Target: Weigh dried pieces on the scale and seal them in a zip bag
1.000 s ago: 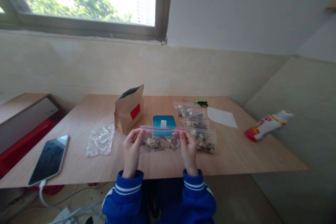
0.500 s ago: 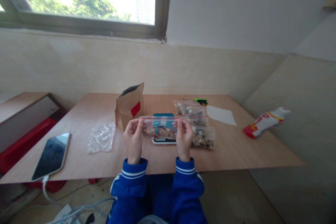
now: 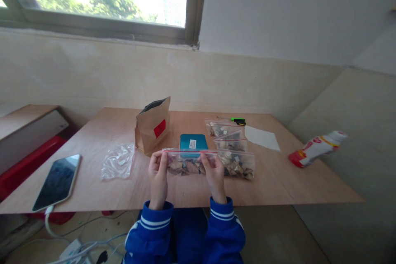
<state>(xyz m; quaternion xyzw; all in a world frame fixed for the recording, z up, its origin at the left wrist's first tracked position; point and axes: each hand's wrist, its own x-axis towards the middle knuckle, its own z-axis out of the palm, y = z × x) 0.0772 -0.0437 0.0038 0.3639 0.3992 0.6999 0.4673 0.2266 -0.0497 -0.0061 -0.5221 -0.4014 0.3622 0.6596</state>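
A clear zip-lock bag [image 3: 185, 167] with a red-lined seal and brownish dried pieces inside is stretched between my hands. My left hand [image 3: 158, 177] pinches the left end of its seal between thumb and fingers. Toward the right end, my right hand [image 3: 214, 175] grips the same strip with thumb on top. Just behind the bag lies a blue-topped flat device [image 3: 185, 139] with a white label; the bag hides its near part. To the right, another zip-lock bag of dried pieces [image 3: 239, 167] lies close to my right hand.
A brown paper pouch [image 3: 150, 130] stands open at the left, near a crumpled clear plastic bag [image 3: 118, 161]. A phone [image 3: 57, 182] is plugged in at the left edge. Farther right are smaller filled bags [image 3: 230, 144], green-and-black pens [image 3: 238, 120], white paper [image 3: 262, 137] and a tilted-looking bottle [image 3: 317, 148].
Both hands have brought the zip-lock bag lower and nearer, uncovering more of the blue-topped device. My right hand has slid slightly left. The view has shifted a little.
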